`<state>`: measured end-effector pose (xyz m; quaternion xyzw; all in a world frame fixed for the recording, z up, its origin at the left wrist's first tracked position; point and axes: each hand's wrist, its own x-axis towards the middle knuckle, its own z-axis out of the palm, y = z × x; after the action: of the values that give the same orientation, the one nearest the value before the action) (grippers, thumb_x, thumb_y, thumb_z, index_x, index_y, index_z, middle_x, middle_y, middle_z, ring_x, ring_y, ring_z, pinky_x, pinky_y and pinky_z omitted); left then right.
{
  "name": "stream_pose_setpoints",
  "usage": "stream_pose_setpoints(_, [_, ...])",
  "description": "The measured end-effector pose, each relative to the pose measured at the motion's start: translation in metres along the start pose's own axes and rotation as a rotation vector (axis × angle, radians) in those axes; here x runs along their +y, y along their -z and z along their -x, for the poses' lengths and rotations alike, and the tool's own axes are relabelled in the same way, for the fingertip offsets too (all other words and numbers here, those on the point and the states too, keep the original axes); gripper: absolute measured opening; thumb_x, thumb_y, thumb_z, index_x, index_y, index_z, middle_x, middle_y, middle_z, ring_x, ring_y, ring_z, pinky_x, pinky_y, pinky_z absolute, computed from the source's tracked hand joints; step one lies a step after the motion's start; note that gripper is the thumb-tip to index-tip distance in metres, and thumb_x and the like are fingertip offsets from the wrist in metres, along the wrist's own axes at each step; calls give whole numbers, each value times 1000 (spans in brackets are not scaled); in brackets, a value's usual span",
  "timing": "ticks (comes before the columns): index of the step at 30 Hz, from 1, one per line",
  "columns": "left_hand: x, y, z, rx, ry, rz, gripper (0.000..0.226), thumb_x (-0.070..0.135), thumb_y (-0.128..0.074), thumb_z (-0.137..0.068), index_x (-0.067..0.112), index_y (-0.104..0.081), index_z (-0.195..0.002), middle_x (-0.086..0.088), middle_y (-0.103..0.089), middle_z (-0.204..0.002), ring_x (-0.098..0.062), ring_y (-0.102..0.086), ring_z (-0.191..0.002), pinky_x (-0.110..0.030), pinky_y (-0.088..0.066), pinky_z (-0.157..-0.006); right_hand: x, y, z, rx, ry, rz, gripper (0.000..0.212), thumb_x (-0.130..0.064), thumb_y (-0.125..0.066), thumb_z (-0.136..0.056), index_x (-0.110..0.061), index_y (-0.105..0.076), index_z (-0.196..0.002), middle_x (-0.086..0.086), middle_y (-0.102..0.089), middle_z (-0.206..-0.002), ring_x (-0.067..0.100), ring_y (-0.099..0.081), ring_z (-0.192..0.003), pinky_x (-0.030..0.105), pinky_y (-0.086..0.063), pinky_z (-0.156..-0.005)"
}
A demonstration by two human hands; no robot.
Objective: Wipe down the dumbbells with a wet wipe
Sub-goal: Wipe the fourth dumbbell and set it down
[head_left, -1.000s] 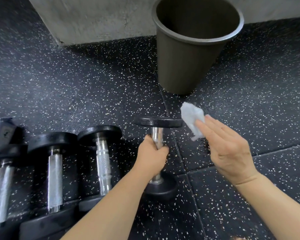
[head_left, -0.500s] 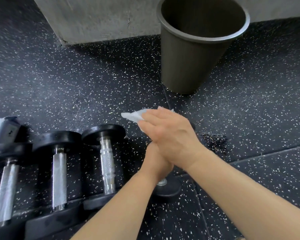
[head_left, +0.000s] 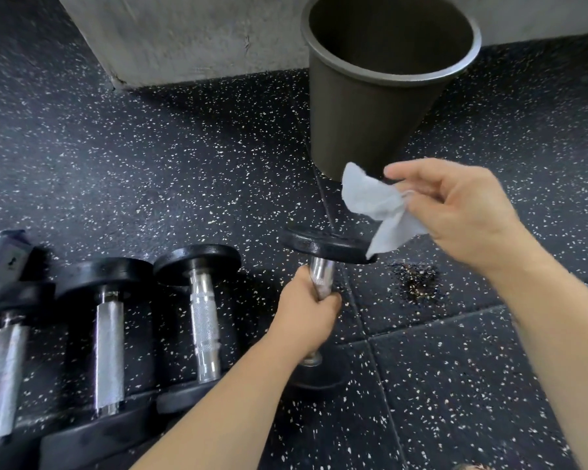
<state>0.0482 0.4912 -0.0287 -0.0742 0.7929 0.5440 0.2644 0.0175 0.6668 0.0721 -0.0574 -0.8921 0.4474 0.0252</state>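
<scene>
Since half-second ago: right hand (head_left: 462,212) has swung back rightward off dumbbell top, uncovering left hand (head_left: 306,317). Crumpled white wet wipe (head_left: 374,205) hangs from it, lower corner at right rim of upper disc.

- Right thumb and curled fingers pinch wipe at its bunch.
- Left fingers wrapped round bar of black-disc chrome-bar dumbbell (head_left: 319,244), stood on end, slightly tilted, over speckled black rubber floor (head_left: 150,171).
- Step, judged: wiping upper disc, between strokes.
- Next calls for: wipe pressed back onto disc. Bar needs left grip shifted.
- Row of three more dumbbells (head_left: 202,317) lies to left; dark grey round bin (head_left: 364,123) behind.
</scene>
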Motion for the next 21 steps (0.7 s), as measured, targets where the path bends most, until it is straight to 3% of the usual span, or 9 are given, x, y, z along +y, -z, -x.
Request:
stream_pose_setpoints(4, [-1,2,0,7,26,31,23,9,-60,-88,22,-42,-81,2,-50,-75,-9,-45,-61,-22,-41,-57,12,-10,7,-151,-62,156,40,-4,-60,-88,-42,-69,-81,-20,-65,-93,-5,-59,-82,20,-46,-77])
stream_pose_setpoints(7, [-2,2,-2,11,22,29,23,10,-61,-87,22,-42,-81,1,-50,-75,-10,-45,-62,-24,-41,-59,14,-26,10,-258,-157,-4,34,0,-58,-90,-30,-73,-82,-6,-67,-103,25,-62,-103,39,-47,-99])
stream_pose_setpoints(9, [-2,3,-2,20,12,14,24,11,-62,-87,22,-42,-81,2,-49,-74,-10,-45,-63,-25,-40,-59,12,-24,11,-268,-214,-141,30,2,-57,-90,-22,-75,-85,-2,-71,-100,29,-64,-102,45,-46,-100])
stream_pose_setpoints(13, [-3,3,-2,19,-25,-19,23,12,-62,-87,23,-42,-83,4,-49,-74,-8,-45,-63,-22,-39,-58,0,-24,15,-333,-97,-239,24,6,-58,-88,-10,-76,-87,-11,-67,-62,10,-63,-75,25,-48,-81])
stream_pose_setpoints(15, [-3,1,-1,9,-69,-47,23,9,-61,-86,21,-41,-83,5,-47,-71,-6,-41,-58,-16,-37,-53,-14,-34,13,-374,-19,-294,24,10,-60,-86,-8,-76,-87,-10,-72,-74,10,-65,-77,20,-50,-77])
stream_pose_setpoints(17, [-4,-1,1,-22,-104,-51,26,6,-59,-85,21,-38,-79,5,-42,-65,-5,-36,-53,-12,-33,-47,-23,-46,3,-421,36,-276,28,10,-61,-85,-13,-77,-88,-1,-76,-92,10,-70,-89,19,-53,-85])
stream_pose_setpoints(21, [-10,-4,0,-30,-83,-15,31,6,-60,-84,24,-37,-75,8,-41,-62,-4,-36,-51,-19,-32,-50,-15,-64,-22,-522,-48,-174,33,-1,-61,-88,-28,-78,-92,-8,-76,-98,10,-69,-96,20,-52,-89])
